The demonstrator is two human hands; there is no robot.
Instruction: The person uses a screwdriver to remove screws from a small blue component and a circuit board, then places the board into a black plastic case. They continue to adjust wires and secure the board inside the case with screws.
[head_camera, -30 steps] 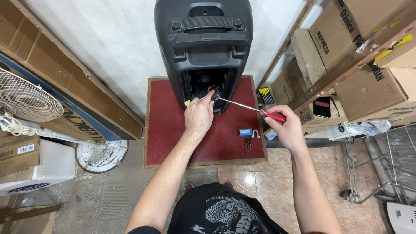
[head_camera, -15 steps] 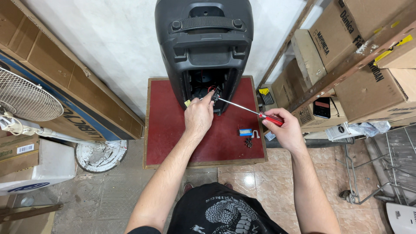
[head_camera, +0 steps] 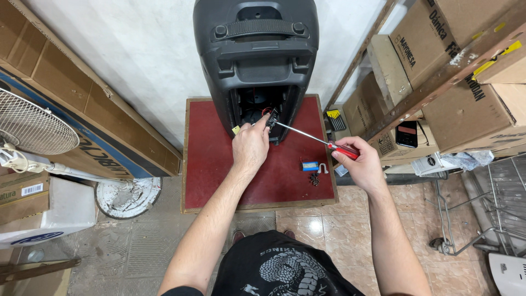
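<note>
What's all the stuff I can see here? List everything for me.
speaker cabinet: 1, black, upright on the board, back opening facing the person
board: 1, red, on the floor
screwdriver: 1, red handle, tip at the opening
small part: 1, blue, on the board beside dark screws
fan: 1, white, far left
cardboard boxes: several, brown, right
phone: 1, dark, on a box
left hand: at the opening
right hand: holds the screwdriver
</note>
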